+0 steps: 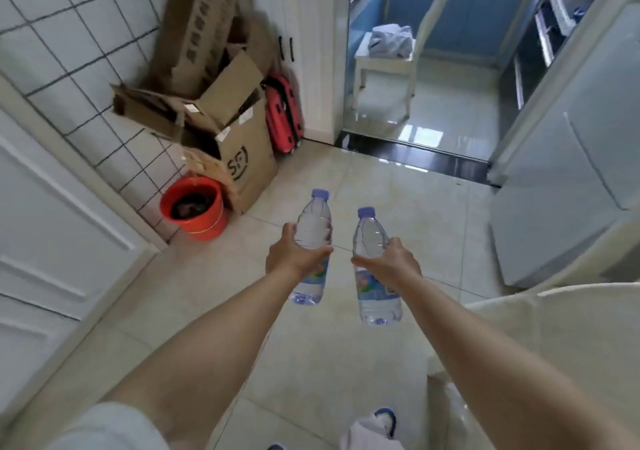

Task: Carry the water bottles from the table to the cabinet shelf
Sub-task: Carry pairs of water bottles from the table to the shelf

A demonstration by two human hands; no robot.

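The left hand (294, 254) is wrapped round the middle of a clear plastic water bottle with a purple cap (312, 228), thumb across the front and fingers curled behind it. The right hand (391, 262) grips a second clear plastic water bottle with a purple cap (370, 235) the same way, at its waist just above the colourful label. Both bottles are held upright, near each other but apart, out in front of the person over the pale glossy floor tiles (311, 363). Below, the toe of a blue and white shoe (386, 418) shows on the floor. At the right edge lies a cream-coloured surface (571, 345); what it belongs to I cannot tell. Beyond the left bottle a red plastic bucket (194, 210) stands against the white tiled wall (86, 51), just beside a brown cardboard box (242, 159) with more flattened cardboard stacked behind it. A red suitcase (282, 114) leans behind the box. Farther off, past a dark threshold (415, 153), a small white stool (384, 65) carries crumpled cloth.
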